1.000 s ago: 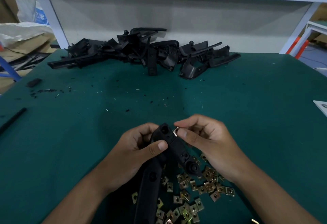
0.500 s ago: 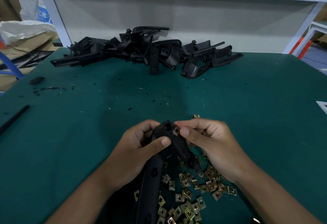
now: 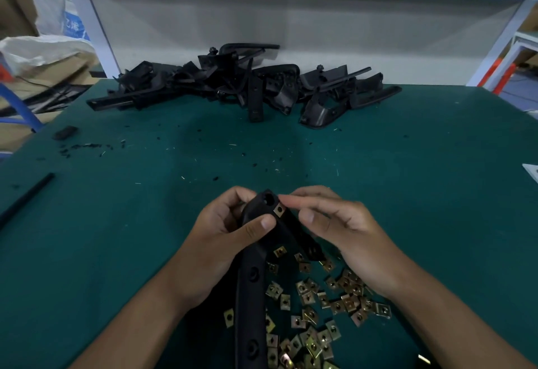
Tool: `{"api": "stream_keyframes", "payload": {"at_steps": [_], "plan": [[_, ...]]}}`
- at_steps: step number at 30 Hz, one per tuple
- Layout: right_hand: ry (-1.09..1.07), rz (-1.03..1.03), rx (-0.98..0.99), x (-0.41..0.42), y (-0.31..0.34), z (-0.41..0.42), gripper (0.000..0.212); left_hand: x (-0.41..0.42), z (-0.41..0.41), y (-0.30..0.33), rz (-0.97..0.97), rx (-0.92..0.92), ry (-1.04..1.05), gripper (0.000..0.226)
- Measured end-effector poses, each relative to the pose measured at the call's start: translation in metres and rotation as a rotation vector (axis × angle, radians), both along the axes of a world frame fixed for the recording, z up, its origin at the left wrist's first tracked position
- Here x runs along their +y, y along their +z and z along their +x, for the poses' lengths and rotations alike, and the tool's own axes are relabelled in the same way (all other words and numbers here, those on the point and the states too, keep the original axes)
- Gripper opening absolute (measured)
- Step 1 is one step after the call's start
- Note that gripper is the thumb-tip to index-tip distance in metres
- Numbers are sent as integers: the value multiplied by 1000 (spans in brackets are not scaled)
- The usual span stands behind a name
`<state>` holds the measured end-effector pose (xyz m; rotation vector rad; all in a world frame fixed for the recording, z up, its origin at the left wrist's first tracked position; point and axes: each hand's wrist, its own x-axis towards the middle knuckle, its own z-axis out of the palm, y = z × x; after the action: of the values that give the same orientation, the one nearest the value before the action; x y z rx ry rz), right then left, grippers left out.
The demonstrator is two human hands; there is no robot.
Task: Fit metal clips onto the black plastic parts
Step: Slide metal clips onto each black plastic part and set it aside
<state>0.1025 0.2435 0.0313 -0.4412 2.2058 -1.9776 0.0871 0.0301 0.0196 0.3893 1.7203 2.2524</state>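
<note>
Left hand (image 3: 221, 240) grips rigid, light black plastic part (image 3: 253, 255) near its top above the table (image 3: 116, 223), right hand (image 3: 346, 231) relaxed beside seated metal clip (image 3: 280, 210); best held by its edges.

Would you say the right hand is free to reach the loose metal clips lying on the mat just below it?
Probably yes. The right hand holds nothing; its fingertips are only near the clip seated on the black part. The loose clips lie uncovered directly beneath it, with nothing between.
</note>
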Motion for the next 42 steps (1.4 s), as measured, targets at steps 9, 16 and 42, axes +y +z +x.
{"api": "stream_keyframes", "payload": {"at_steps": [9, 16, 42], "plan": [[-357, 906, 279, 28, -22, -16, 44, -3, -2, 3, 130, -163, -15, 26], [-380, 957, 331, 29, -28, -19, 30, -5, -3, 1, 140, -177, -52, 37], [160, 810, 159, 52, -2, -16, 19, -4, -4, 1, 262, -220, -71, 12]]}}
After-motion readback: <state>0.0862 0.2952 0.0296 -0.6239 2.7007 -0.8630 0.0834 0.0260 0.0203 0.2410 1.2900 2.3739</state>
